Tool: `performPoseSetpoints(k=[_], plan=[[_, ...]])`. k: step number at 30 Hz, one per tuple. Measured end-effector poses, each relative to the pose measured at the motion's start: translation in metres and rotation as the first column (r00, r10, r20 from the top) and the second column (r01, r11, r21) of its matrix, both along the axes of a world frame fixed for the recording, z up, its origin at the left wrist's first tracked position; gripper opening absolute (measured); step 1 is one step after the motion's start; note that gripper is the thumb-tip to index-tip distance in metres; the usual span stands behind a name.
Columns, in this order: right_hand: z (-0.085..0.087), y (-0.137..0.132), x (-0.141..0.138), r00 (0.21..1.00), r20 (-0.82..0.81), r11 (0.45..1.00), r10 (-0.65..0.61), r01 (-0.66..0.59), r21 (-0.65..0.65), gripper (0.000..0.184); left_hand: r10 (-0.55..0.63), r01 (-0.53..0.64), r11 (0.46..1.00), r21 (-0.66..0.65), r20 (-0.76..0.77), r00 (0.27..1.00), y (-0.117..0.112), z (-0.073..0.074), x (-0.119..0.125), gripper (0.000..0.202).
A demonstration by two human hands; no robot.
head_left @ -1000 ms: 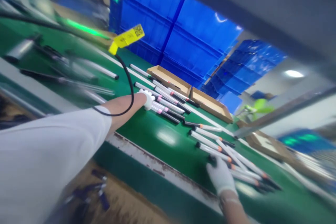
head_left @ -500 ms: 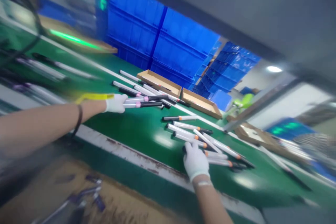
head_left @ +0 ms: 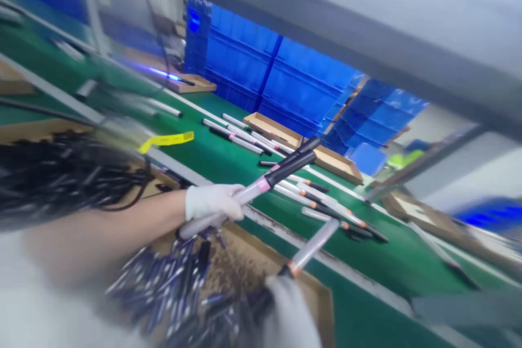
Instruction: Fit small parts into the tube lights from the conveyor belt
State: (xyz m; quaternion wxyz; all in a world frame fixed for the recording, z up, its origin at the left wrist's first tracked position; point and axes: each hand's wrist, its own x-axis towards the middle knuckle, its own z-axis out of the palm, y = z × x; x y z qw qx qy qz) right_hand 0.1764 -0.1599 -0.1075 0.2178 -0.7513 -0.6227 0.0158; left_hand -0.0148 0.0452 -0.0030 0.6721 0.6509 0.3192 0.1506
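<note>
My left hand (head_left: 214,202), in a white glove, is closed round two light sticks (head_left: 250,190) with clear tubes, pink bands and black handles. The handles point up and right. My right hand (head_left: 289,310), also gloved and blurred, grips another light stick (head_left: 312,247) by its black handle; this one has an orange band, and its clear tube points up and right. Both hands are over the near edge of the green conveyor belt (head_left: 367,277). Several more orange-banded light sticks (head_left: 342,209) lie on the belt beyond my right hand.
Below my hands, a cardboard box (head_left: 326,304) holds small purple and black parts. Black pieces (head_left: 73,174) fill another box at left. Shallow cardboard trays (head_left: 277,128) and stacked blue crates (head_left: 244,60) stand behind the belt. A grey beam (head_left: 326,22) crosses overhead.
Both hands have come back from the belt toward me. My left hand has brought its two pink-banded sticks rightward; my right hand has lifted an orange-banded one. The distant glow went from green to blue.
</note>
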Motion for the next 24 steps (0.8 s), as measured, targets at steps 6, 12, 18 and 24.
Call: performPoseSetpoints(k=[6, 12, 18, 24], plan=[[0.024, 0.026, 0.055, 0.844, -0.368, 0.910, -0.391, 0.292, -0.295, 0.040, 0.027, -0.025, 0.988, -0.150, 0.007, 1.000, -0.033, -0.019, -0.009, 0.048], [0.018, 0.048, 0.039, 0.621, -0.527, 0.810, -0.580, 0.510, -0.291, 0.057, -0.027, 0.026, 0.991, -0.129, -0.005, 1.000, -0.050, -0.037, -0.003, 0.043], [0.035, 0.021, 0.028, 0.497, -0.789, 0.807, -0.362, 0.591, 0.002, 0.071, -0.015, 0.010, 0.999, -0.038, -0.139, 0.990, -0.049, -0.054, 0.014, 0.041], [0.057, -0.016, 0.042, 0.706, -0.678, 0.891, -0.203, 0.420, 0.170, 0.047, -0.107, 0.140, 0.982, 0.130, -0.231, 0.967, -0.042, -0.066, 0.042, 0.038]])
